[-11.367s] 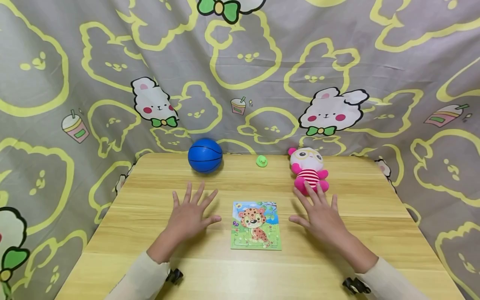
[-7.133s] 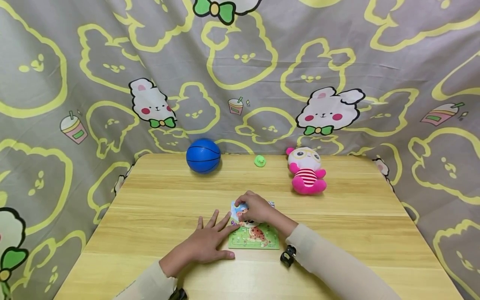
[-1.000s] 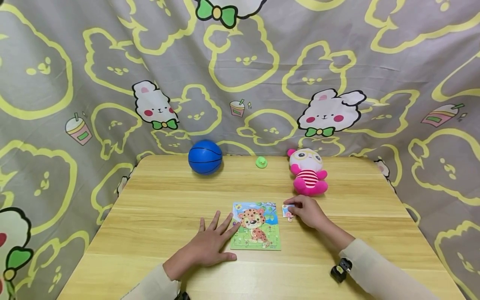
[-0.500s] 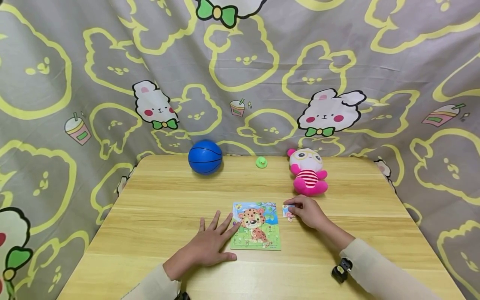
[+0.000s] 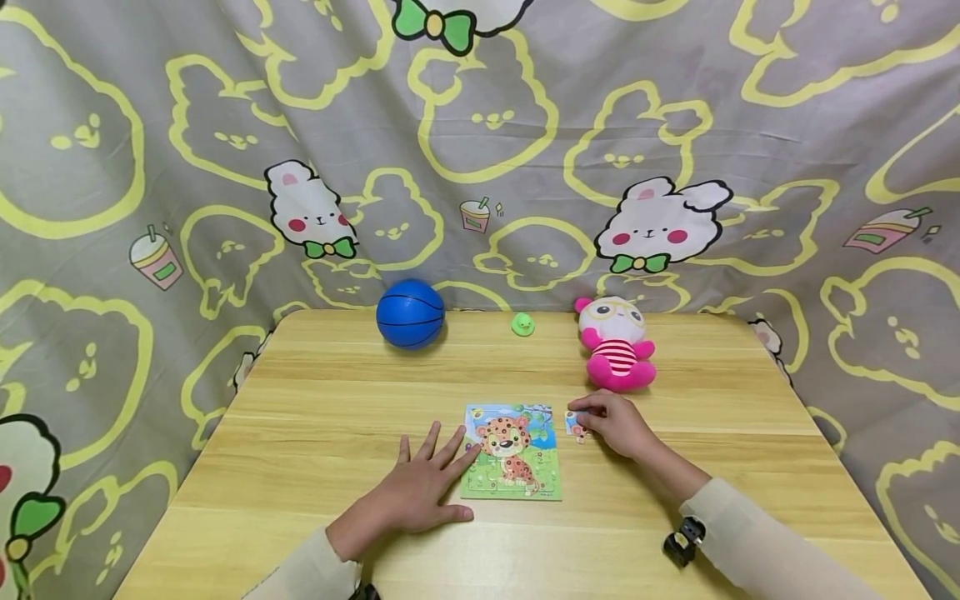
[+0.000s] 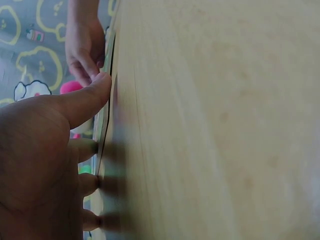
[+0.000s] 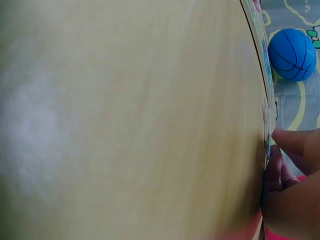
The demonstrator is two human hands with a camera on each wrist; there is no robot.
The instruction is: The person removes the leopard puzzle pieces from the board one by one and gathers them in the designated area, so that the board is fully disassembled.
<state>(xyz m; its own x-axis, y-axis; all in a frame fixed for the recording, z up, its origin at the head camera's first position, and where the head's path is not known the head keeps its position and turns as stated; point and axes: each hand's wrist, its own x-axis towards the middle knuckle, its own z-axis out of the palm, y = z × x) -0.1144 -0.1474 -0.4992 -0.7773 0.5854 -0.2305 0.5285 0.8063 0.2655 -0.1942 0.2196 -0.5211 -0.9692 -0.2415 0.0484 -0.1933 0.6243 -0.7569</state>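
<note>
A square jigsaw puzzle with a cartoon leopard lies flat at the middle of the table. My left hand is spread beside it, index and middle fingertips on its left edge; the left wrist view shows the thumb held out straight. Just right of the puzzle, on the table, is a loose jigsaw piece with a blue and white print. My right hand pinches this piece by its right side and partly covers it. From the right wrist view, the piece looks flat against the tabletop, beside the thumb and fingertips.
Along the back of the table stand a blue ball, a small green toy duck and a pink-and-white plush panda. The panda sits close behind my right hand. A patterned grey curtain hangs behind the table.
Both hands were first spread above the table. The right hand then reached over the puzzle's upper left, and later held the piece at the right. In the last second the piece turned slightly.
</note>
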